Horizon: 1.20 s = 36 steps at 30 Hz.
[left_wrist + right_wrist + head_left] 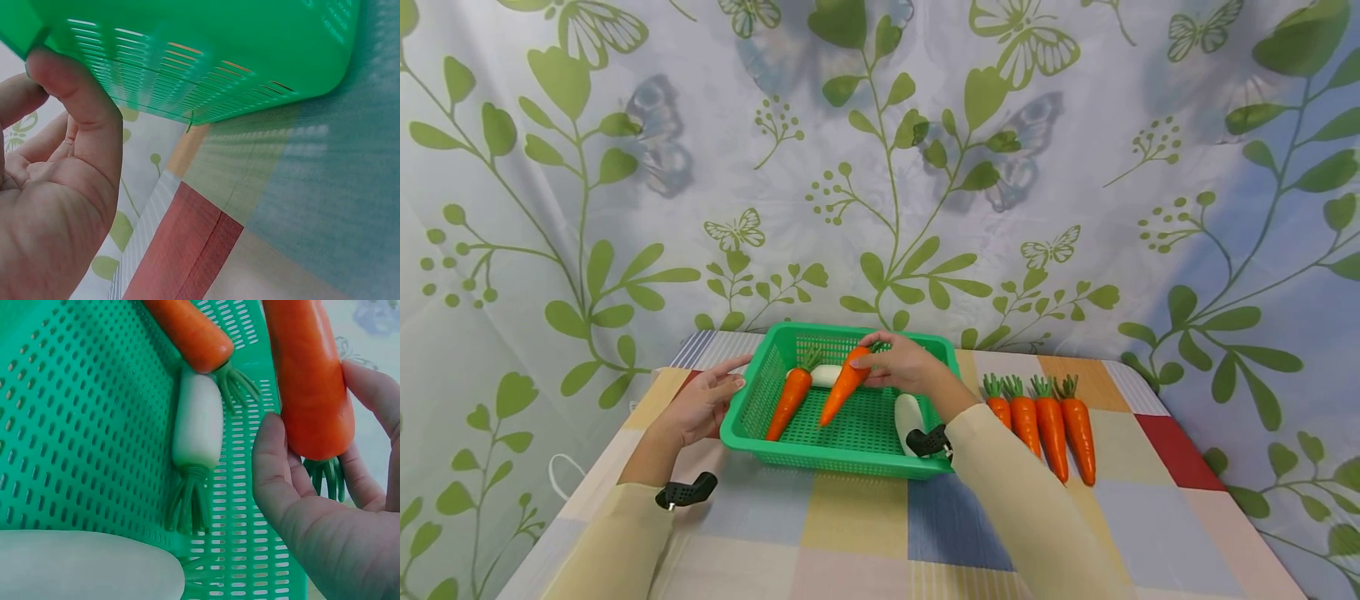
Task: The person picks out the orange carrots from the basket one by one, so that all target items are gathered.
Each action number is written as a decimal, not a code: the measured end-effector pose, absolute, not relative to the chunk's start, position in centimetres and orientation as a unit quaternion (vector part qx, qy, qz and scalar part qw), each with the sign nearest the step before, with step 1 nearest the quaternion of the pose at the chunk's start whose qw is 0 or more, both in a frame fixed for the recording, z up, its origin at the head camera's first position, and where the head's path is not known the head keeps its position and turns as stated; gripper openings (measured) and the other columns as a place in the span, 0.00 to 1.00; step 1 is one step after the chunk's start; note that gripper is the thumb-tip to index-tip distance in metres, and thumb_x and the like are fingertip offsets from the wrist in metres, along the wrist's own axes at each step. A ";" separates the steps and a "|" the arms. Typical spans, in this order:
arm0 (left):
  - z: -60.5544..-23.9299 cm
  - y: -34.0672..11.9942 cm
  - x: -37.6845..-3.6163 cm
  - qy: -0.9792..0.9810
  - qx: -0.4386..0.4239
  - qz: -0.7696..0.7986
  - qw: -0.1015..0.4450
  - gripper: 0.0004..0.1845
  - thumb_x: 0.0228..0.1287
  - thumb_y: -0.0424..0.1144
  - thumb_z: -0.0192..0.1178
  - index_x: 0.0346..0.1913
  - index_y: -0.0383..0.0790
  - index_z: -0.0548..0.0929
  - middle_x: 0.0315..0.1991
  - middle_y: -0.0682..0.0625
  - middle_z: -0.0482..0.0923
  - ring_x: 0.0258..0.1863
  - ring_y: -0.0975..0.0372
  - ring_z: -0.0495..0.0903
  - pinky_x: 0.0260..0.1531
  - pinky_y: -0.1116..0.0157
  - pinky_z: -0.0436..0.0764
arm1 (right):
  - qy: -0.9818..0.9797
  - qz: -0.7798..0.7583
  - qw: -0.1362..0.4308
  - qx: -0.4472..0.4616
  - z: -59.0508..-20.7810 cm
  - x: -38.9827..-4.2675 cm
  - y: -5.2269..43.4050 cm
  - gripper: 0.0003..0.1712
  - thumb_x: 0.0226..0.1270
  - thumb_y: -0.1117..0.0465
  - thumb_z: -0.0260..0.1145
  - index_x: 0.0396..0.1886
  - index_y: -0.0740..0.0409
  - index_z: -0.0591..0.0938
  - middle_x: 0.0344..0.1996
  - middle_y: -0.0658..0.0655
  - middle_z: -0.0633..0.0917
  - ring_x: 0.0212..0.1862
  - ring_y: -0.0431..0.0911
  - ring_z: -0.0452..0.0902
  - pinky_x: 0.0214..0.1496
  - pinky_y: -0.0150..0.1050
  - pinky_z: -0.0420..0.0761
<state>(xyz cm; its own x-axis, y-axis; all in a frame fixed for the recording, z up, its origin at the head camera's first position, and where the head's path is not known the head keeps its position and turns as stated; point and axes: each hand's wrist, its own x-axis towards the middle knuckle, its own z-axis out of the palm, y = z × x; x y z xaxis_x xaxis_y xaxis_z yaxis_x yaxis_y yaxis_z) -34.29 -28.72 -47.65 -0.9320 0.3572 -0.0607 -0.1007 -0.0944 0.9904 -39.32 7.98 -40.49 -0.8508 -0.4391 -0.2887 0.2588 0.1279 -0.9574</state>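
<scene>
My sleeves come in from the near edge of the counter [857,525], which is covered in a patchwork cloth of coloured squares, with a small black camera strapped at each wrist. Just beyond them sits a green perforated basket [752,433]. My left hand [703,404] rests against the basket's left wall with fingers nearly straight; the left wrist view shows my thumb [81,100] pressed to the green rim, nothing gripped.

My right hand [902,364] reaches over the basket and pinches the thick top end of an orange carrot [844,386], thumb on one side and fingers on the other, as the right wrist view confirms. The held carrot tilts down to the left, its pointed tip above the basket floor; whether the tip touches the mesh I cannot tell.

Inside the basket, a second carrot [790,402] lies slanted just left of the held one, its green top toward the far wall. A small white radish [824,375] lies near the far wall between the two carrots' upper ends, and a larger white radish [908,421] lies by the basket's near right corner, partly behind my wrist.

To the right of the basket, apart from it, four carrots [1041,421] lie side by side in a row, green tops pointing away from me.

Behind the counter hangs a pale curtain [1075,167] printed with green leaves and butterflies.
</scene>
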 end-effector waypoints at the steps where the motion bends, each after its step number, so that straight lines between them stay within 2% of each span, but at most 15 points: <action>1: -47.7 -28.7 -34.3 0.655 0.098 0.733 0.156 0.36 0.81 0.41 0.51 0.83 0.43 0.48 0.56 0.50 0.78 0.51 0.62 0.87 0.51 0.60 0.88 | 0.700 -0.660 0.266 -0.066 -40.4 -39.3 8.1 0.38 0.66 0.66 0.72 0.73 0.59 0.68 0.61 0.66 0.80 0.47 0.54 0.88 0.53 0.45 0.88; 4: -47.7 -28.7 -34.3 0.659 0.096 0.731 0.152 0.36 0.81 0.42 0.51 0.83 0.43 0.49 0.55 0.51 0.78 0.50 0.63 0.87 0.51 0.61 0.88 | 0.690 -0.667 0.271 -0.071 -40.0 -39.0 8.6 0.39 0.66 0.67 0.72 0.74 0.59 0.66 0.62 0.66 0.78 0.48 0.55 0.87 0.54 0.45 0.88; 9: -47.8 -28.8 -34.2 0.654 0.100 0.734 0.153 0.36 0.81 0.41 0.51 0.83 0.42 0.48 0.56 0.51 0.78 0.50 0.63 0.87 0.50 0.60 0.88 | 0.668 -0.689 0.270 -0.079 -39.4 -38.3 9.3 0.32 0.68 0.70 0.69 0.68 0.55 0.69 0.63 0.66 0.76 0.50 0.58 0.86 0.63 0.55 0.83; 11: -47.8 -28.8 -34.2 0.650 0.102 0.737 0.155 0.36 0.81 0.40 0.51 0.83 0.42 0.47 0.56 0.50 0.78 0.50 0.63 0.87 0.50 0.60 0.88 | 0.661 -0.697 0.266 -0.086 -39.1 -38.0 9.5 0.28 0.68 0.71 0.68 0.65 0.54 0.70 0.62 0.67 0.76 0.50 0.58 0.86 0.63 0.56 0.83; 16: -47.7 -28.8 -34.2 0.646 0.104 0.739 0.159 0.36 0.81 0.41 0.51 0.83 0.41 0.47 0.56 0.50 0.78 0.50 0.63 0.87 0.50 0.61 0.88 | 0.644 -0.714 0.258 -0.097 -38.9 -37.5 10.2 0.24 0.69 0.72 0.66 0.61 0.54 0.73 0.59 0.66 0.79 0.48 0.57 0.87 0.53 0.52 0.88; 19: -47.8 -28.8 -34.2 0.648 0.103 0.738 0.160 0.36 0.82 0.41 0.50 0.83 0.42 0.47 0.57 0.50 0.78 0.51 0.62 0.87 0.51 0.61 0.88 | 0.638 -0.721 0.252 -0.095 -38.9 -37.3 10.6 0.23 0.69 0.72 0.66 0.60 0.54 0.75 0.58 0.65 0.79 0.48 0.56 0.86 0.52 0.49 0.89; 28: -47.7 -28.9 -34.2 0.649 0.105 0.736 0.163 0.36 0.82 0.42 0.50 0.83 0.43 0.47 0.57 0.51 0.78 0.51 0.63 0.87 0.51 0.60 0.88 | 0.636 -0.729 0.230 -0.110 -39.1 -36.6 12.1 0.30 0.72 0.73 0.63 0.71 0.56 0.73 0.57 0.61 0.78 0.49 0.52 0.84 0.52 0.44 0.87; 33: -47.7 -28.8 -34.3 0.645 0.106 0.739 0.163 0.36 0.81 0.41 0.51 0.83 0.42 0.47 0.56 0.50 0.78 0.51 0.63 0.87 0.51 0.60 0.88 | 0.630 -0.737 0.225 -0.099 -39.1 -36.2 12.9 0.31 0.73 0.72 0.63 0.74 0.53 0.72 0.56 0.60 0.79 0.47 0.48 0.83 0.51 0.41 0.87; 36: -47.7 -28.8 -34.3 0.643 0.107 0.741 0.160 0.36 0.82 0.40 0.50 0.83 0.41 0.47 0.55 0.50 0.79 0.50 0.63 0.87 0.50 0.60 0.88 | 0.626 -0.742 0.222 -0.092 -39.0 -35.9 13.5 0.32 0.73 0.71 0.63 0.74 0.52 0.72 0.58 0.60 0.78 0.49 0.49 0.83 0.53 0.41 0.87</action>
